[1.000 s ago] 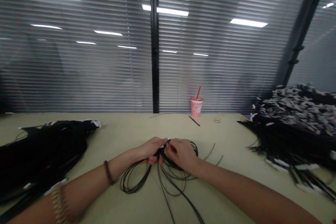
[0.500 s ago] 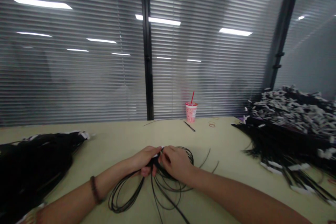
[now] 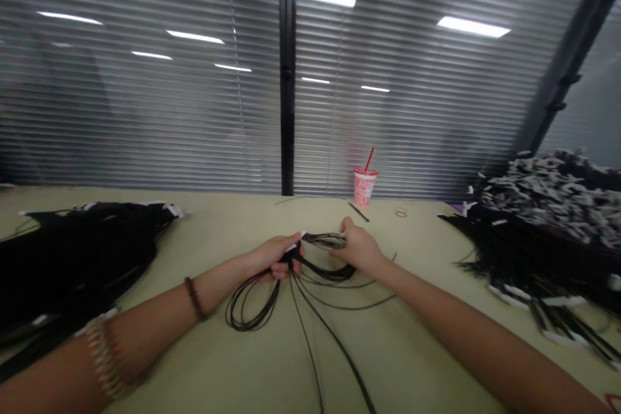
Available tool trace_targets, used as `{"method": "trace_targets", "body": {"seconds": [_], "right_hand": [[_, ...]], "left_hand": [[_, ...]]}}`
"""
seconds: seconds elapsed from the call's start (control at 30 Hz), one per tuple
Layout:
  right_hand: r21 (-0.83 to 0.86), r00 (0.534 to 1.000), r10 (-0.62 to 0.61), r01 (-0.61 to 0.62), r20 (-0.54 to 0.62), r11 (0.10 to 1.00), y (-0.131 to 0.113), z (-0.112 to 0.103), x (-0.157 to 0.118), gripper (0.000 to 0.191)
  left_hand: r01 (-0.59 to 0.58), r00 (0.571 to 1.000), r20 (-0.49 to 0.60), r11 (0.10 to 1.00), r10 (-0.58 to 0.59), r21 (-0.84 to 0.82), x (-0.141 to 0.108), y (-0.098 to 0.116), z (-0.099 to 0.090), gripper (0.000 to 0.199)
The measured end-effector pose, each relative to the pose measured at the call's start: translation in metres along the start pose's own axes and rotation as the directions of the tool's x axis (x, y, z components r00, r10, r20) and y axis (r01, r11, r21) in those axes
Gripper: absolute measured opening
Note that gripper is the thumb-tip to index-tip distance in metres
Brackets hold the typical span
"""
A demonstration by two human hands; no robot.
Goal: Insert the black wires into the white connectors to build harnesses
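A bundle of thin black cables (image 3: 326,273) is held above the pale table, looped on both sides with loose ends hanging toward the near edge. My left hand (image 3: 277,257) is closed around its middle, where white tags show by the thumb. At the right-hand loop, my right hand (image 3: 358,247) has its fingers curled round the cables, thumb and fingers on either side of the loop.
On the left of the table (image 3: 218,220) lies a big black cable pile (image 3: 82,252). Another pile with many white tags (image 3: 553,194) is heaped at the right. A pink cup with a red straw (image 3: 365,187), a black pen-like stick (image 3: 358,212) and rubber bands (image 3: 400,212) sit at the back.
My right hand has moved away from my left hand, out to the right end of the loop, which now spreads between them. The view has tilted downward.
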State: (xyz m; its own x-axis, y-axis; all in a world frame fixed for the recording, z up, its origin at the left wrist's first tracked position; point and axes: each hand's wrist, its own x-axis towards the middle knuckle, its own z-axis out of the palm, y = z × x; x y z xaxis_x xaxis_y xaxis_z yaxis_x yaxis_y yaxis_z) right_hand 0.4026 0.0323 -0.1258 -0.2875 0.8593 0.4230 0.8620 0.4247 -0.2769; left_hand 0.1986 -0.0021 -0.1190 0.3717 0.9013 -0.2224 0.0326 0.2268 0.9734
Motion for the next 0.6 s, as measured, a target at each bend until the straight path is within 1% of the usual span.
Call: {"method": "trace_targets", "body": {"seconds": [0.07, 0.1, 0.23, 0.3, 0.4, 0.43, 0.47, 0.5, 0.53, 0.6], "right_hand": [[0.041, 0.999, -0.013, 0.015, -0.042, 0.999, 0.012, 0.002, 0.005, 0.047], [0.081, 1.000, -0.015, 0.017, -0.028, 0.997, 0.017, 0.004, 0.007, 0.043], [0.302, 0.990, -0.031, -0.011, 0.134, 0.953, 0.027, 0.009, 0.014, 0.031], [0.457, 0.980, -0.074, -0.020, 0.187, 0.889, 0.025, 0.007, 0.015, 0.031], [0.678, 0.952, -0.183, -0.033, 0.244, 0.735, 0.018, 0.004, 0.011, 0.038], [0.715, 0.944, -0.205, -0.044, 0.258, 0.698, 0.016, 0.003, 0.010, 0.039], [0.724, 0.942, -0.202, -0.059, 0.269, 0.688, 0.014, 0.003, 0.009, 0.037], [0.707, 0.946, -0.169, -0.082, 0.277, 0.703, 0.012, 0.004, 0.008, 0.032], [0.675, 0.956, -0.107, -0.113, 0.275, 0.729, 0.011, 0.004, 0.007, 0.027], [0.626, 0.972, 0.052, -0.188, 0.229, 0.757, 0.010, 0.004, 0.008, 0.020]], "left_hand": [[0.001, 1.000, 0.021, 1.000, -0.001, 0.011, -0.002, 0.001, 0.002, 0.041], [-0.001, 1.000, 0.020, 1.000, 0.001, 0.025, -0.002, 0.001, 0.003, 0.042], [-0.020, 1.000, 0.021, 0.998, 0.018, 0.059, -0.004, 0.003, 0.005, 0.044], [-0.011, 1.000, 0.020, 0.997, 0.009, 0.076, -0.004, 0.003, 0.005, 0.045], [-0.010, 0.999, 0.031, 0.996, 0.007, 0.092, -0.005, 0.004, 0.006, 0.045], [-0.012, 0.999, 0.037, 0.996, 0.008, 0.093, -0.005, 0.004, 0.006, 0.046], [-0.011, 0.999, 0.040, 0.995, 0.007, 0.094, -0.005, 0.004, 0.006, 0.046], [-0.009, 0.999, 0.041, 0.995, 0.005, 0.098, -0.005, 0.005, 0.006, 0.045], [-0.008, 0.999, 0.040, 0.995, 0.004, 0.104, -0.005, 0.005, 0.006, 0.045], [-0.014, 0.999, 0.035, 0.994, 0.010, 0.111, -0.006, 0.006, 0.007, 0.044]]}}
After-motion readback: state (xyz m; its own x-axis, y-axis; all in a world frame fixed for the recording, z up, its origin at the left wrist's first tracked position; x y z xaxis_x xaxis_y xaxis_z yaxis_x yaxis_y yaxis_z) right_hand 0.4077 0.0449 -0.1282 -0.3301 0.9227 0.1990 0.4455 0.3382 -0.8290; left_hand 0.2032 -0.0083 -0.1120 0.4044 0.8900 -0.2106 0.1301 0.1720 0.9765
